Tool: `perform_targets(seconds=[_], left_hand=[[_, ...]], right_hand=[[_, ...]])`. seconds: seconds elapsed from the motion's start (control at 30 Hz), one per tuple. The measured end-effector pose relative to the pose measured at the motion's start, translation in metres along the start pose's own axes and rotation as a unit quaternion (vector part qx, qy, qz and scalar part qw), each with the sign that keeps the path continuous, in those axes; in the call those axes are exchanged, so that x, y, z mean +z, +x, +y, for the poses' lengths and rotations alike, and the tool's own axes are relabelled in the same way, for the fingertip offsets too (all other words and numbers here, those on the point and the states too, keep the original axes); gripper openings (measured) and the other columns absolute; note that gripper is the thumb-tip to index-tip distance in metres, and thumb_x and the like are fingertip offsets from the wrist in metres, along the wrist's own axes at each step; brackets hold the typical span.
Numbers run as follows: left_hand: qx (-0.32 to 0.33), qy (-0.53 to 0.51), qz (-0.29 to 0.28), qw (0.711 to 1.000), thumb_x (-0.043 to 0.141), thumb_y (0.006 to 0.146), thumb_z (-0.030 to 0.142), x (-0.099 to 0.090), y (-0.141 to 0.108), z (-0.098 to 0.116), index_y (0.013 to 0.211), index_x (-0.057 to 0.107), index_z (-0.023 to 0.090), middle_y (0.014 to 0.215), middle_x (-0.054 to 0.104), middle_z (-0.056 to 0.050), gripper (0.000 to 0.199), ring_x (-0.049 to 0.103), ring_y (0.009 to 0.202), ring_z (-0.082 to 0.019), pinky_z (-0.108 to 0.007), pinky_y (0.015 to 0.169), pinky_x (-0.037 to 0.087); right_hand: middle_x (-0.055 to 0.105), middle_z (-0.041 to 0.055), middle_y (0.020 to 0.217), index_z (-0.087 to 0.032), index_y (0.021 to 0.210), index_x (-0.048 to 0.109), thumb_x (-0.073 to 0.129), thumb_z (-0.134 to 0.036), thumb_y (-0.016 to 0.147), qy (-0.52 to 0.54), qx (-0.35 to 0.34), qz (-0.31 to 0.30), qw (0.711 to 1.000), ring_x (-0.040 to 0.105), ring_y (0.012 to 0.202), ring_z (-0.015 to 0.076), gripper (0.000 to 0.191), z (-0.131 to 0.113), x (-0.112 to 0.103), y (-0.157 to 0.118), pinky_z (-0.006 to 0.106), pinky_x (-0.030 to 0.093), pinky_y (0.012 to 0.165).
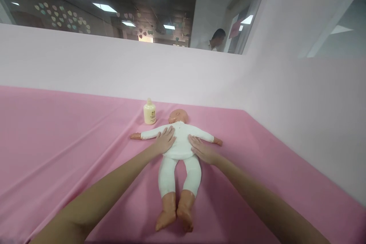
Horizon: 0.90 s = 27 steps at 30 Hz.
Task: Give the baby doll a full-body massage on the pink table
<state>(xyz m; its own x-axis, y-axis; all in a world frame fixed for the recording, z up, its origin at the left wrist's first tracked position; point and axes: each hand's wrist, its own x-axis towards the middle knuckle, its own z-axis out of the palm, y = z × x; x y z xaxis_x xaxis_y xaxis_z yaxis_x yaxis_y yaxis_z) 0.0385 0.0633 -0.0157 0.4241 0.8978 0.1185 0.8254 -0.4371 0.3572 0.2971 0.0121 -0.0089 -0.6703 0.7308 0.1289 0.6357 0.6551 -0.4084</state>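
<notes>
A baby doll (181,141) in a white top and white trousers lies on its back, head away from me, arms stretched out to both sides and bare feet toward me. My left hand (166,140) rests flat on the left side of its chest, fingers extended and pointing up toward the shoulder. On the opposite side of the torso, my right hand (202,150) lies with its fingers stretched out against the doll's side. Neither hand grips anything. Just beyond the doll's outstretched left-side arm stands a pale yellow bottle (150,112) with dark print, upright.
A pink cloth (71,133) with some folds covers the surface under the doll. White walls (114,65) rise behind it and on the right. Above the back wall, a window (168,7) shows ceiling lights, heart-shaped decorations and a person (217,40) on the other side.
</notes>
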Motion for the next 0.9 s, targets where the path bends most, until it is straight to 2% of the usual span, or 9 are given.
perform_targets(seconds=[0.1,0.17,0.3,0.4,0.57,0.67,0.73,0.8,0.9], left_hand=[[-0.076,0.005,0.015,0.997,0.019,0.1,0.05,0.005,-0.007,0.008,0.157,0.019,0.017,0.165,0.009,-0.011,0.066,0.009,0.151,-0.035,-0.06,0.119,0.015],[-0.065,0.011,0.012,0.998,0.021,0.099,0.052,0.01,-0.01,0.021,0.157,0.02,0.013,0.164,0.009,-0.014,0.069,0.008,0.152,-0.034,-0.057,0.12,0.014],[0.033,0.048,0.023,0.998,0.025,0.099,0.049,0.017,-0.026,0.051,0.155,0.026,0.013,0.162,0.022,-0.014,0.066,0.015,0.151,-0.03,-0.056,0.121,0.01],[0.064,0.039,0.033,0.997,0.027,0.099,0.046,0.014,-0.043,0.055,0.152,0.033,0.017,0.16,0.029,-0.012,0.061,0.021,0.15,-0.026,-0.053,0.123,0.012],[0.079,-0.028,0.014,0.996,0.021,0.101,0.051,0.009,-0.072,0.021,0.156,0.025,0.022,0.162,0.023,-0.005,0.062,0.017,0.151,-0.022,-0.048,0.124,0.014],[0.061,-0.042,0.021,0.997,0.021,0.101,0.052,0.012,-0.081,-0.006,0.158,0.015,0.021,0.163,0.019,-0.006,0.066,0.017,0.151,-0.023,-0.045,0.123,0.021],[0.031,-0.029,0.035,0.999,0.019,0.102,0.051,0.014,-0.077,-0.022,0.158,0.016,0.021,0.162,0.02,-0.007,0.064,0.018,0.151,-0.024,-0.045,0.122,0.024],[0.002,-0.004,0.054,0.999,0.016,0.102,0.052,0.013,-0.067,-0.037,0.158,0.019,0.019,0.162,0.019,-0.007,0.065,0.016,0.151,-0.025,-0.049,0.121,0.022],[-0.007,0.048,0.071,0.996,0.015,0.102,0.049,0.008,-0.046,-0.06,0.157,0.022,0.018,0.162,0.022,-0.008,0.063,0.019,0.151,-0.024,-0.053,0.122,0.015]], right_hand=[[0.009,0.0017,0.164,-0.02,0.158,0.006,0.017,-0.052,0.102,-0.001,0.071,0.015,0.997,0.006,0.153,0.0196,0.065,0.033,0.003,0.021,0.037,0.006,0.125],[0.006,0.0042,0.165,-0.018,0.158,0.007,0.016,-0.051,0.101,-0.009,0.101,0.032,0.994,0.003,0.153,0.0208,0.067,0.042,0.006,0.047,0.041,0.004,0.125],[0.001,0.0073,0.164,-0.015,0.158,0.009,0.014,-0.048,0.102,-0.016,0.091,0.056,0.994,0.0,0.153,0.0223,0.065,0.026,0.011,0.097,0.049,0.004,0.124],[0.005,0.0092,0.164,-0.012,0.157,0.014,0.015,-0.046,0.103,-0.027,0.053,0.039,0.997,0.001,0.153,0.0229,0.064,0.003,0.013,0.106,0.05,0.003,0.124],[0.011,0.0039,0.164,-0.017,0.157,0.019,0.015,-0.047,0.103,-0.009,0.012,-0.006,1.0,0.006,0.153,0.022,0.061,-0.028,0.005,0.059,0.043,0.004,0.126],[0.01,-0.0021,0.164,-0.024,0.158,0.014,0.019,-0.05,0.102,0.007,0.01,-0.046,0.999,0.007,0.153,0.0211,0.061,-0.033,-0.005,0.027,0.037,0.004,0.126],[0.014,-0.0041,0.163,-0.028,0.157,0.017,0.021,-0.052,0.102,-0.009,0.042,-0.052,0.998,0.011,0.153,0.0212,0.06,-0.024,-0.009,0.018,0.035,0.006,0.126],[0.018,-0.0016,0.163,-0.027,0.157,0.02,0.02,-0.052,0.101,-0.051,0.092,-0.019,0.994,0.013,0.152,0.0217,0.061,-0.005,-0.012,0.019,0.038,0.008,0.125],[0.015,0.0101,0.164,-0.013,0.157,0.018,0.015,-0.049,0.101,-0.073,0.168,0.026,0.983,0.01,0.153,0.0265,0.066,0.032,-0.011,0.027,0.05,0.008,0.123]])
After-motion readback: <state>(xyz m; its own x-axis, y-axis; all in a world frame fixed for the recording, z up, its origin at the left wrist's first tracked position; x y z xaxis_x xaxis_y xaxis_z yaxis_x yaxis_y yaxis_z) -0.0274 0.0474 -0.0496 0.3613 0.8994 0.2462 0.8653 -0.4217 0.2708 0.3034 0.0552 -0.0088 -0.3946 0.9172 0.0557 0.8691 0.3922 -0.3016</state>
